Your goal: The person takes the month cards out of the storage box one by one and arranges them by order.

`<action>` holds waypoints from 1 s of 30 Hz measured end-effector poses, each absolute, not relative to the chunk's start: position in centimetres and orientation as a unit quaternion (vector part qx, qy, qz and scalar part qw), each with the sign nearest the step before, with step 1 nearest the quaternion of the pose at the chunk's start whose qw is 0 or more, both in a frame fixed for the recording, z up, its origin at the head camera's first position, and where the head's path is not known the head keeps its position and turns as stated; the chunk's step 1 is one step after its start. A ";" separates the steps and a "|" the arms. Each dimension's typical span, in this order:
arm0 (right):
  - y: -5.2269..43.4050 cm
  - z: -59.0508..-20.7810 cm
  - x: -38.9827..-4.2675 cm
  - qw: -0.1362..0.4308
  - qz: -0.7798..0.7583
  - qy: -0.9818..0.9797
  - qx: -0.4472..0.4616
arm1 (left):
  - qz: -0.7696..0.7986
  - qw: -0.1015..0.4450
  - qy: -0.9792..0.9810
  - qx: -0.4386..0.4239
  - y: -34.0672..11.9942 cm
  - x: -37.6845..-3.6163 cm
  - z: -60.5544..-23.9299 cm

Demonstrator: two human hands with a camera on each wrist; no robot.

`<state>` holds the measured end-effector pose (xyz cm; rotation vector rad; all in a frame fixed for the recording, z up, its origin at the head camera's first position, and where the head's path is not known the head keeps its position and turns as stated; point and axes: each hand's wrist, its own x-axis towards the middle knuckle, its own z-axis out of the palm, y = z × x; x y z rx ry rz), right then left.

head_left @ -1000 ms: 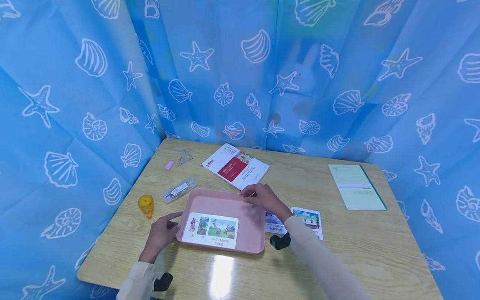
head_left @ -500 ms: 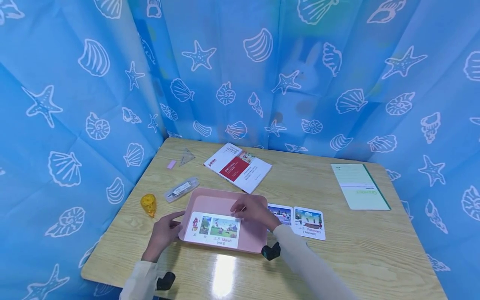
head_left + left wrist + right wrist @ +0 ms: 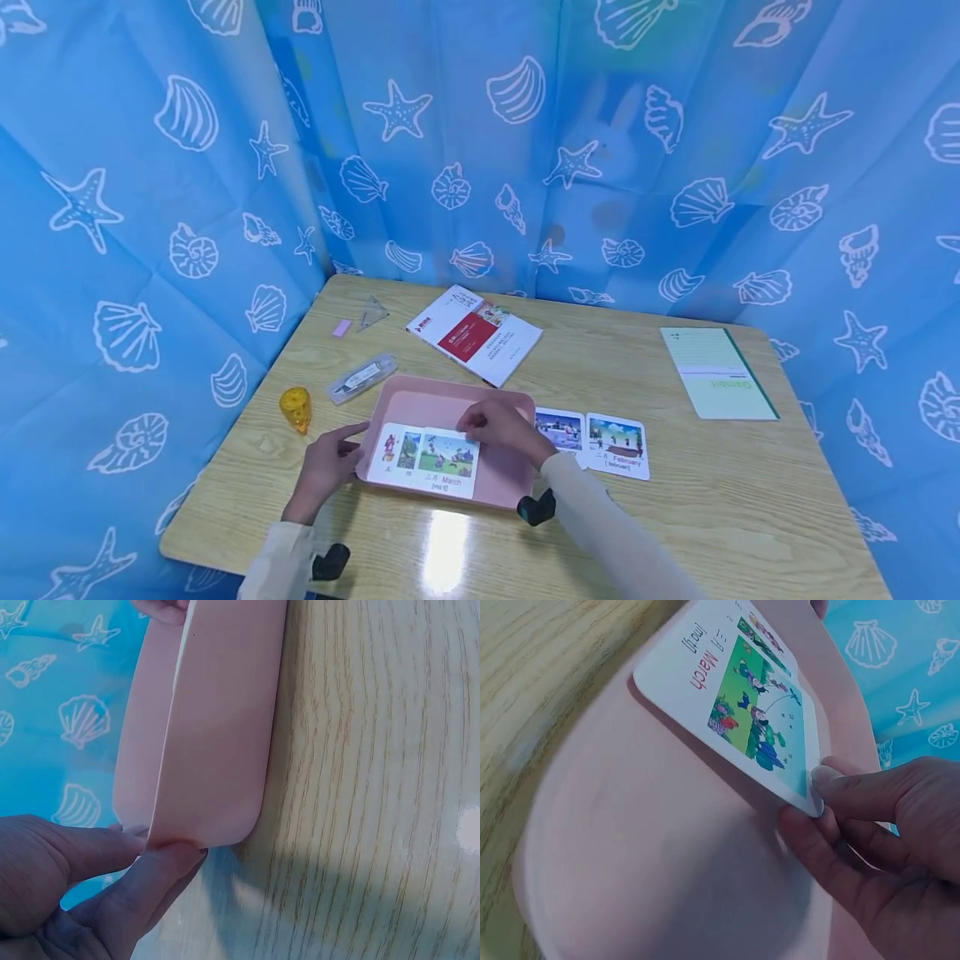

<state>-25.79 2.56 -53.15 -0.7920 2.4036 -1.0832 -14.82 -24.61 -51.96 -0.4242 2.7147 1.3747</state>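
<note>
A pink tray [image 3: 427, 406] lies near the front of the table, holding the March picture card [image 3: 447, 460] and another picture card [image 3: 392, 450] partly covered by it. At the tray's left end, my left hand [image 3: 324, 467] grips the rim; the left wrist view has thumb and fingers pinching the pink wall [image 3: 217, 727]. Over the tray, my right hand [image 3: 504, 429] pinches a corner of the March card, which in the right wrist view is tilted up from the tray floor [image 3: 690, 847] at that corner.
Right of the tray lie the January card [image 3: 561, 427], partly behind the right arm, and the February card [image 3: 618, 450]. Behind are a white-and-red book [image 3: 476, 335], pen case [image 3: 363, 379], set square [image 3: 372, 314], pink eraser [image 3: 341, 328], yellow tape dispenser [image 3: 296, 407] and notebook [image 3: 718, 372].
My right hand has moved from the tray's back rim down and left to the March card and taken its corner. The left hand stays at the tray's left end.
</note>
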 end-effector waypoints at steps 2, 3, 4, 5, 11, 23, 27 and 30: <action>2.6 -53.1 -25.8 0.196 -0.387 0.857 -0.279 | 0.447 0.036 0.883 -0.139 -24.6 -14.8 -52.0; 2.6 -53.1 -25.8 0.197 -0.388 0.856 -0.278 | 0.447 0.036 0.883 -0.140 -24.6 -14.8 -52.0; 2.6 -53.0 -25.8 0.198 -0.388 0.856 -0.279 | 0.448 0.036 0.882 -0.140 -24.6 -14.8 -52.0; 2.7 -52.9 -25.7 0.199 -0.389 0.855 -0.278 | 0.448 0.036 0.882 -0.141 -24.6 -14.8 -52.1; 3.1 -52.3 -25.6 0.194 -0.395 0.857 -0.266 | 0.445 0.032 0.885 -0.136 -24.5 -14.8 -52.1; 10.7 -47.6 -28.7 0.118 -0.427 0.883 -0.156 | 0.447 0.030 0.884 -0.135 -24.5 -14.5 -51.4; 15.0 -46.3 -29.7 0.101 -0.438 0.883 -0.131 | 0.444 0.026 0.886 -0.131 -24.5 -14.5 -51.5; 18.5 -45.7 -30.0 0.087 -0.436 0.889 -0.111 | 0.443 0.028 0.887 -0.130 -24.4 -14.5 -51.6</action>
